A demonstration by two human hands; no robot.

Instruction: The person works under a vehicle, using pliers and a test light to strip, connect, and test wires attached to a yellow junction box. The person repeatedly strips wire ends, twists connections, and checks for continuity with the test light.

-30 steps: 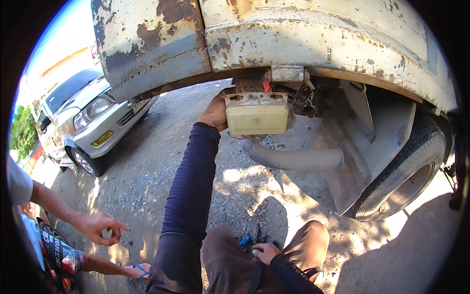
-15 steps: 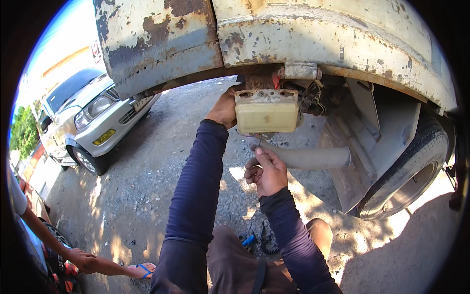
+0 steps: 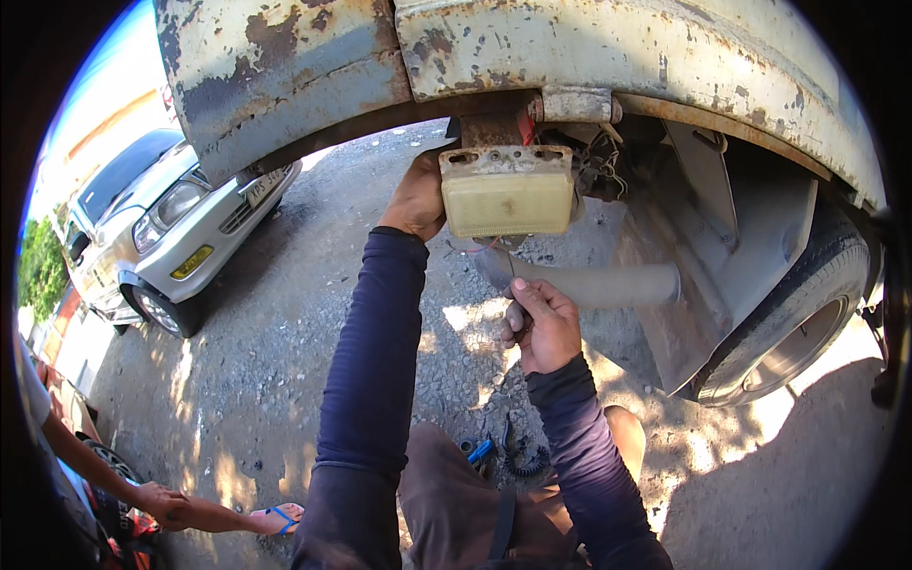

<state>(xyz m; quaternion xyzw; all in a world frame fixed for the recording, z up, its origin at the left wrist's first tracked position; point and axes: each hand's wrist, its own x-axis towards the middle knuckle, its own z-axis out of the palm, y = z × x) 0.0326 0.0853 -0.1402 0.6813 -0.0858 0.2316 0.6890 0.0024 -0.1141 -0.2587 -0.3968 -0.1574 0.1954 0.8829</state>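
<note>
A rectangular, yellowed vehicle lamp [image 3: 508,206] with a rusty slotted metal bracket [image 3: 503,160] hangs under the old vehicle's bumper. My left hand [image 3: 416,197] grips the lamp at its left side, with the fingertips hidden behind it. Below the lamp, my right hand [image 3: 546,328] is closed in a pinch on a thin dark wire [image 3: 512,264] that runs up to the lamp's underside. A fine red wire shows beside it. Behind my right hand lies a thick grey pipe [image 3: 617,286].
Peeling, rusty bodywork [image 3: 570,52] curves overhead. Loose wires [image 3: 608,161] dangle right of the lamp, near a wheel [image 3: 798,332]. A white car [image 3: 171,223] stands at the left. A person's forearm and sandaled foot [image 3: 275,520] show lower left. Blue-handled tool [image 3: 482,451] lies on the gravel.
My right hand has moved down and slightly right, away from the lamp, and more of the thin wire shows. My left hand stays on the lamp. The whole view has shifted slightly.
</note>
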